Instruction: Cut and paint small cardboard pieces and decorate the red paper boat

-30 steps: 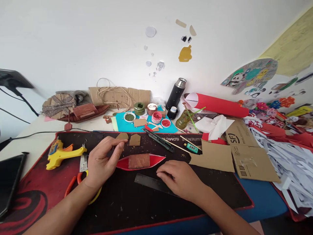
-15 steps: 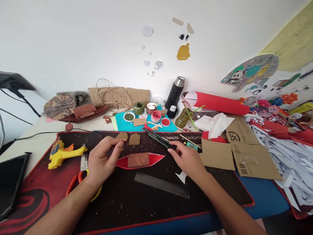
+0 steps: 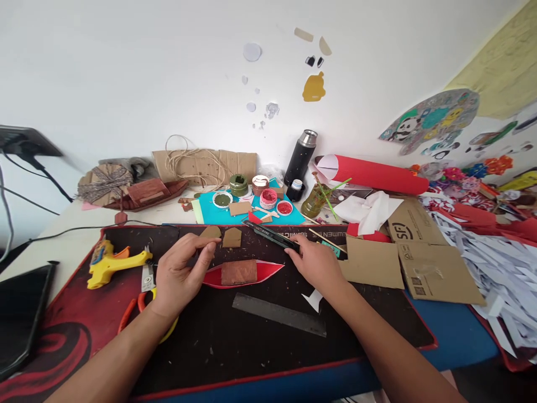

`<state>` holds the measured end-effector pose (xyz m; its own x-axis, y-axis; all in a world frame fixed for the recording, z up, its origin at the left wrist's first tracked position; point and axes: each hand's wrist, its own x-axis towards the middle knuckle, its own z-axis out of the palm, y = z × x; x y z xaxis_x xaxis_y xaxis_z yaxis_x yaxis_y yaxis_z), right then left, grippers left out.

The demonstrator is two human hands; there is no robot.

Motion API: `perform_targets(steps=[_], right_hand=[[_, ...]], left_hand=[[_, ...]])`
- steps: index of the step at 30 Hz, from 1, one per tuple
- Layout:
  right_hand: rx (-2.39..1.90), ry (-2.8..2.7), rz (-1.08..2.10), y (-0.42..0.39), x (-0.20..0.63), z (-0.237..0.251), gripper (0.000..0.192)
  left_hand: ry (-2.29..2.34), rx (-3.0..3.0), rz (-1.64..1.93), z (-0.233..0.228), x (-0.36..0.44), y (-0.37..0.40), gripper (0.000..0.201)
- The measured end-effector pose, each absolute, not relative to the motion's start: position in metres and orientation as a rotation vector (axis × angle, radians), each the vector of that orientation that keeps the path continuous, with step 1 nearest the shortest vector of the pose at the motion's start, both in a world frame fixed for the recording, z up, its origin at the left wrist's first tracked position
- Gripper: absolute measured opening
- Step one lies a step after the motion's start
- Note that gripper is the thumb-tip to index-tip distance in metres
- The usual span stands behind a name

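My right hand (image 3: 316,258) grips the rear end of a dark utility knife (image 3: 268,235), which points up and left over the mat. My left hand (image 3: 183,271) has curled fingers, with thumb and index close together; what they pinch, if anything, is too small to make out. Just behind its fingertips is a cardboard piece (image 3: 211,232), partly hidden, beside a house-shaped cardboard piece (image 3: 232,238). Between my hands a red paper boat (image 3: 268,271) carries a brown curved cover (image 3: 239,272). A clear ruler (image 3: 279,314) lies nearer me.
On the black mat (image 3: 235,358), a yellow glue gun (image 3: 119,266) and red-and-yellow-handled pliers (image 3: 147,280) lie left. Paint pots (image 3: 239,184) stand on blue paper behind. Cardboard sheets (image 3: 373,263) and paper strips (image 3: 474,263) lie right. A black thermos (image 3: 300,159) leans near the wall.
The view has shifted slightly. My right hand sits a little farther over the knife's rear end, and the blade end has dipped slightly. My left hand keeps nearly the same pose.
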<state>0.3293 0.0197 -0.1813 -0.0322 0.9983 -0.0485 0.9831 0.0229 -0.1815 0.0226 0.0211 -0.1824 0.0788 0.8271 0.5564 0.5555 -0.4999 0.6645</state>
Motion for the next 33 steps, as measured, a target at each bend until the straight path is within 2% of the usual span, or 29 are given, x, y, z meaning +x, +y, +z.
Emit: perform_targets(steps=[5,9,12,17,20,24,30,33], right_hand=[[-2.115,-2.121,0.221,0.024,0.334,-0.185,0.031],[-1.954,-2.046,0.238,0.018,0.336,-0.191,0.031],[-1.816,-1.968,0.282,0.010,0.335,-0.191,0.032],[-1.650,-1.898,0.417,-0.006,0.332,-0.187,0.029],[-1.596,-1.942,0.440,-0.015,0.332,-0.188,0.029],[-1.582,-1.962,0.428,-0.022,0.332,-0.191,0.029],[-1.470,-1.943,0.340,-0.023,0.335,-0.197,0.024],[-1.416,-1.922,0.317,-0.023,0.336,-0.199,0.021]], left_hand=[[1.368,2.143,1.336,-0.183,0.021,0.023,0.022],[1.210,2.336,1.265,-0.179,0.020,0.025,0.023],[1.137,2.475,1.138,-0.173,0.017,0.027,0.040],[1.042,2.611,0.787,-0.164,0.011,0.028,0.087],[1.027,2.670,0.648,-0.167,0.007,0.024,0.098],[1.047,2.712,0.580,-0.178,0.003,0.017,0.094],[1.096,2.691,0.504,-0.182,0.007,0.014,0.073],[1.098,2.663,0.449,-0.182,0.010,0.013,0.069]])
